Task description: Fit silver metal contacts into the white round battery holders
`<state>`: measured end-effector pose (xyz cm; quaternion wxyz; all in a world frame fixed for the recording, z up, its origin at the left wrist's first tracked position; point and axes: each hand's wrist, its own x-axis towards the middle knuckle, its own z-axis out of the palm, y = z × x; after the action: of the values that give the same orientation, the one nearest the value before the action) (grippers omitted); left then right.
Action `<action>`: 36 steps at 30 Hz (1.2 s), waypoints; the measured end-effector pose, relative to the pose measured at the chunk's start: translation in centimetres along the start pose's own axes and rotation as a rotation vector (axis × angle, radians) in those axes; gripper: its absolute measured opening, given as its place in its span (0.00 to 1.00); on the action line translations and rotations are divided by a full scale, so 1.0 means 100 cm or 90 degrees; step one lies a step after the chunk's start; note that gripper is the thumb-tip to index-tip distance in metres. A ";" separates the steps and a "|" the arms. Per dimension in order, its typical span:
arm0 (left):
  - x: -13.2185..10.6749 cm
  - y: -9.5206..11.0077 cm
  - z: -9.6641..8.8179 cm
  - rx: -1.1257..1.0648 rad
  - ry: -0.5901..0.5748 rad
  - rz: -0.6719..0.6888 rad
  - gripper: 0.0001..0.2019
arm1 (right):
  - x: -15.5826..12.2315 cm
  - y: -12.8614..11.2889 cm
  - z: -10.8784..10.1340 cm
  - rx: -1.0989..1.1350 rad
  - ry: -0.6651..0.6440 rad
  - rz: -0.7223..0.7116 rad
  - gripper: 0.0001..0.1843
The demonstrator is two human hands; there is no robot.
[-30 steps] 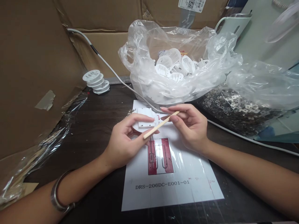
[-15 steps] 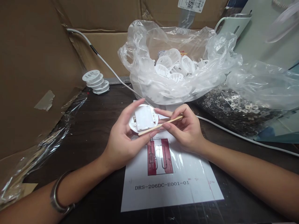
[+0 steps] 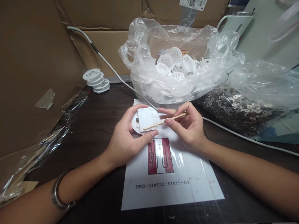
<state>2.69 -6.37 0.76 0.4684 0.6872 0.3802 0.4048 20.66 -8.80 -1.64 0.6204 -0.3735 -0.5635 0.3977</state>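
My left hand (image 3: 127, 138) grips a round white plastic part (image 3: 135, 125) by its rim, thumb on the near side and fingers around the far side. A white square piece (image 3: 146, 116) lies across the middle of that part. In a pinch, my right hand (image 3: 187, 126) holds a thin wooden stick (image 3: 171, 119). The stick slants down to the left, its tip over the near edge of the square piece; I cannot tell whether it touches. Below both hands lies a printed sheet (image 3: 173, 196) with a red and white picture.
Behind my hands stands a clear plastic bag (image 3: 149, 90) of white round parts. Several similar parts form a leaning stack (image 3: 94, 79) at the back left. Small metal pieces (image 3: 243, 102) lie in plastic at the right. A white cable (image 3: 109, 67) crosses the table. Cardboard (image 3: 35, 62) walls the left.
The stick's tip has moved from beside the near edge of the round part to over the square piece. My left fingers have curled closer around the far rim.
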 end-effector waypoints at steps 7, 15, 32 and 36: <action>0.001 0.002 0.001 -0.025 -0.002 -0.027 0.27 | 0.002 0.000 0.000 -0.002 0.000 0.034 0.15; 0.001 0.002 0.001 -0.022 -0.001 -0.033 0.27 | 0.002 0.000 0.000 -0.013 0.004 0.030 0.15; 0.002 -0.001 0.000 -0.018 -0.015 -0.050 0.27 | 0.002 0.001 0.002 -0.004 -0.002 0.048 0.16; 0.003 0.000 0.000 -0.021 -0.011 -0.054 0.27 | 0.003 0.002 0.001 0.006 -0.006 0.059 0.17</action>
<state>2.78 -6.14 0.80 0.4997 0.6659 0.3980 0.3853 20.53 -8.41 -1.68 0.6003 -0.3941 -0.5467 0.4307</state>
